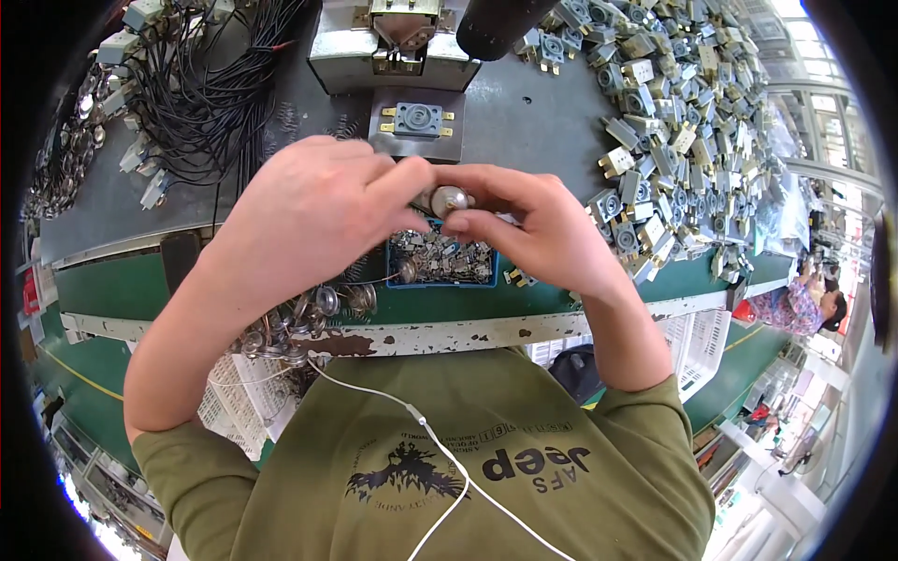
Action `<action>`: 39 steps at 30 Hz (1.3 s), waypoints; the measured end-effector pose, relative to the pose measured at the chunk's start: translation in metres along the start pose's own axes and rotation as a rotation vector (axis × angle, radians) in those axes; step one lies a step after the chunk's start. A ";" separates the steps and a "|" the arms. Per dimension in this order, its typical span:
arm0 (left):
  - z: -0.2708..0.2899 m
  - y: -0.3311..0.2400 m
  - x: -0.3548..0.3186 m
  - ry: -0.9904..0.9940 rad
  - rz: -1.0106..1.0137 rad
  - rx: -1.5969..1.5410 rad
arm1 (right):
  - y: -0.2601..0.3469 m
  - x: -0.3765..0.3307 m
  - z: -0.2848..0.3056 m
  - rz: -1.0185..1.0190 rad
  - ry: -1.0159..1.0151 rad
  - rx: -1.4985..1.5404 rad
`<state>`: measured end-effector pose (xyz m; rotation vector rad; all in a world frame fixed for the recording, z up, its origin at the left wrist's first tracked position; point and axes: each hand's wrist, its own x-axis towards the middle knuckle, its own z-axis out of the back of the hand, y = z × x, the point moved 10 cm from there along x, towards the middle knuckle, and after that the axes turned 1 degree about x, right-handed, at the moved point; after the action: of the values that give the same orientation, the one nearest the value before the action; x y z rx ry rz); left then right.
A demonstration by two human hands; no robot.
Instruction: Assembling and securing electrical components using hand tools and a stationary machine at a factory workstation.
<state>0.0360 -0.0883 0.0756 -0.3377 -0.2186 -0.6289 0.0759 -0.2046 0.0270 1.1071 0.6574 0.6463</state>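
Part: you hold a small round metal part [450, 198] between both hands, above the blue tray [488, 278] of small metal pieces; it sits just past table centre, at 12 o'clock from your chest.
Left hand: your left hand [309, 210] is curled, thumb and forefinger pinching the part from 9 o'clock; forearm rising from 7 o'clock.
Right hand: your right hand [538, 229] grips the same part from 3 o'clock, thumb below, fingers over it; forearm rising from 5 o'clock.
Doing it well: likely best to keep both pinches close to the part; steady your wrists over the tray, so a slip drops it there.
Around: grey terminal blocks [673, 140] heaped at 2 o'clock; black wires [201, 93] at 10 o'clock; a press fixture [393, 47] at 12 o'clock.
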 end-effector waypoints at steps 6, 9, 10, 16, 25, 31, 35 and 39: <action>0.018 0.028 0.012 -0.045 0.016 -0.222 | 0.001 -0.017 0.053 0.064 -0.381 0.071; 0.000 0.061 0.034 0.198 0.325 -0.279 | 0.026 -0.021 0.072 0.334 -0.498 0.153; -0.010 0.067 0.033 0.234 0.356 -0.255 | 0.046 -0.022 0.076 0.468 -0.534 0.092; -0.043 0.085 0.019 0.316 0.384 -0.232 | 0.102 -0.026 0.108 0.832 -0.773 0.104; -0.041 0.085 0.020 0.258 0.316 -0.168 | 0.108 0.022 0.144 0.857 -0.846 0.193; -0.043 0.079 0.019 0.259 0.278 -0.116 | 0.138 0.005 0.122 0.896 -0.855 0.238; -0.041 0.084 0.016 0.232 0.293 -0.118 | 0.156 0.030 0.090 0.921 -0.857 0.287; -0.049 0.084 0.018 0.327 0.337 -0.183 | 0.165 0.044 0.075 0.936 -0.859 0.318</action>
<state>0.1062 -0.0526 0.0150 -0.4312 0.2081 -0.3624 0.1376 -0.1640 0.1985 1.8343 -0.5734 0.7573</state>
